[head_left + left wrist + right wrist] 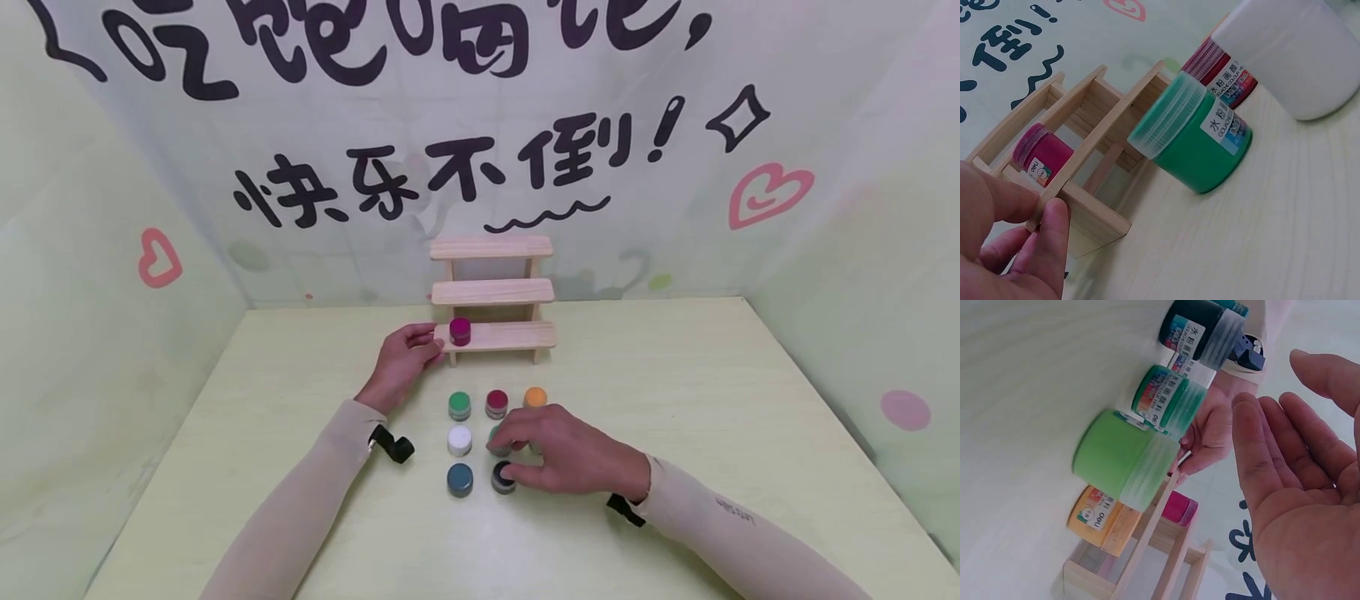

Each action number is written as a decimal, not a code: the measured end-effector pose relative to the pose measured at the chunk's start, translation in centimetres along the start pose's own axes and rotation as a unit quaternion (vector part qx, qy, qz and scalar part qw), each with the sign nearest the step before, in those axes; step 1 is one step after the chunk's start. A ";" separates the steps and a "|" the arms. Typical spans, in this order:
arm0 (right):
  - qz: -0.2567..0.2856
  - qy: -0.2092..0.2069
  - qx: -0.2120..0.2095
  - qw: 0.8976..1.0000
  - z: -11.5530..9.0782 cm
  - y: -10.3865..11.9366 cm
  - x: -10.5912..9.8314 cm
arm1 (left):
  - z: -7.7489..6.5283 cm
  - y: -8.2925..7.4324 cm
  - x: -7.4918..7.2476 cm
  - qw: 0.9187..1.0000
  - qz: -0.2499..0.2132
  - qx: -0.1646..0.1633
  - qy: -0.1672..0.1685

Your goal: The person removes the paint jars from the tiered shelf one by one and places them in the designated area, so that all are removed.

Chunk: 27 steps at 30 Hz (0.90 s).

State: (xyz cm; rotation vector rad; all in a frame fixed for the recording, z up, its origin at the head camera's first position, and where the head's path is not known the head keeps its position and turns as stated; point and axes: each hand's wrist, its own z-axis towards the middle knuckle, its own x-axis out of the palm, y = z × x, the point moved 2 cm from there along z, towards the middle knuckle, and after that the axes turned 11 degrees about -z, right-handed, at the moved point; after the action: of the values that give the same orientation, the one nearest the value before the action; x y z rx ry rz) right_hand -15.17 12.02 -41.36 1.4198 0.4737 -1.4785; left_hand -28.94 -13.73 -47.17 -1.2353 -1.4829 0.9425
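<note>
My left hand (405,362) pinches the left end of the lowest step of a small three-step wooden stand (498,292), thumb and fingers on the board's edge in the left wrist view. On that step, beside the fingers, sits a magenta paint jar (460,332). Over the paint jars on the table hovers my right hand (573,450), palm down, thumb and fingers apart with nothing between them. In the head view its thumb overlaps a black-lidded jar (504,477) and its fingers partly cover a green jar (495,435). A light green jar (1116,453) shows in the right wrist view.
Standing in rows before the stand are a bright green jar (460,405), a dark red jar (497,404), an orange jar (536,397), a white jar (460,440) and a blue jar (460,480). A printed cloth wall (645,250) rises behind the stand.
</note>
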 end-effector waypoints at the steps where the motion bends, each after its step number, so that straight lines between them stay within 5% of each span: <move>1: 0.004 -0.005 0.001 1.000 0.2 -0.1 -0.1 | 0.0 0.0 0.0 1.000 -0.001 0.000 0.000; 27: 0.063 -0.083 0.053 0.993 5.7 -3.3 -2.6 | -0.3 -0.2 -0.1 1.000 -0.009 0.000 0.007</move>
State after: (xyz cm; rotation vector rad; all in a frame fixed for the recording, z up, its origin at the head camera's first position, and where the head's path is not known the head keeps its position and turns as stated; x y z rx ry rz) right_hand -21.34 9.81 -38.74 1.3678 0.2003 -1.5218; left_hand -28.66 -13.83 -46.89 -1.2241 -1.4819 0.9191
